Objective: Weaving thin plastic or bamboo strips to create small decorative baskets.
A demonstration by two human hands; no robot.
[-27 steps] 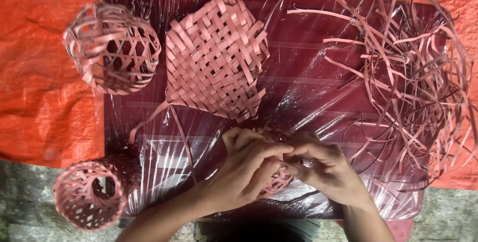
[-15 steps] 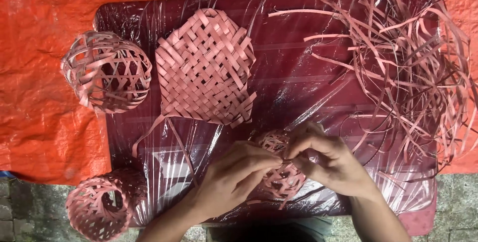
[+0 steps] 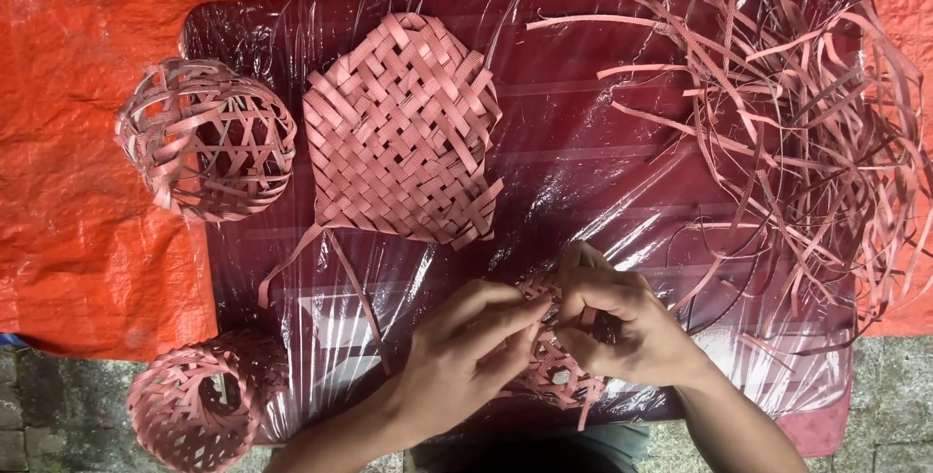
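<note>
My left hand (image 3: 465,349) and my right hand (image 3: 614,322) meet over a small pink woven piece (image 3: 551,364) near the front edge of a dark red table (image 3: 583,123) wrapped in clear plastic. Both hands pinch the piece's thin pink strips, fingers curled around it. Most of the piece is hidden under my fingers. A flat pink woven mat (image 3: 400,129) lies further back on the table, with two loose strips trailing from it toward my left hand.
A tangled heap of pink strips (image 3: 807,133) covers the table's right side. An open-weave pink ball (image 3: 206,139) sits at the table's left edge. A small pink woven basket (image 3: 197,403) stands low at the left. Orange tarp (image 3: 78,191) surrounds the table.
My hands stayed together on the small woven piece, fingers shifting on its strips. The view drifted, so the table and baskets sit differently in frame.
</note>
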